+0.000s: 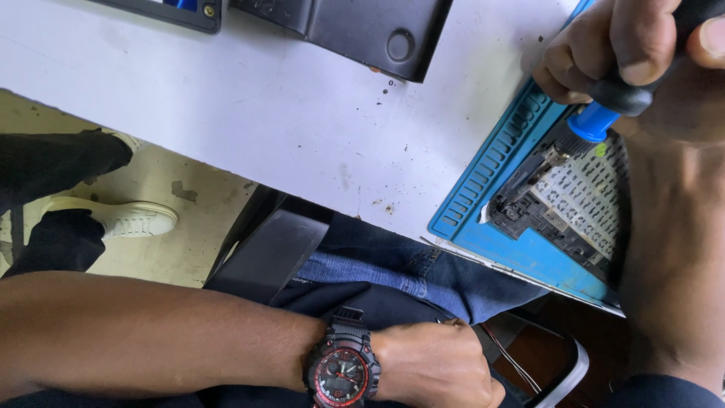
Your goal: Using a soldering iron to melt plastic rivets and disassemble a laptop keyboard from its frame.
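- Nearest the camera, along the bottom of the head view, the left forearm crosses the frame; it wears a black-and-red wristwatch [342,368], and the left hand [434,366] hangs below the bench edge, over blue jeans [393,264].
- Left fingers curl inward, but what they close on, if anything, is hidden, so I cannot tell the state of that grip.
- At upper right, the right hand [627,45] wraps its grip tightly around the black handle of a screwdriver [604,113] with a blue collar.
- Its shaft points down at a partly dismantled keyboard assembly [574,204], which lies on a blue work mat [491,166] at the right of the frame, on the white bench [264,106].
- Judging by the exposed frame and bare metal along its edge, the assembly is already opened up; how many screws remain I cannot see.
- Dark device casings [362,30] sit at the top edge.
- Another person's leg and white shoe [132,219] show on the floor at left.
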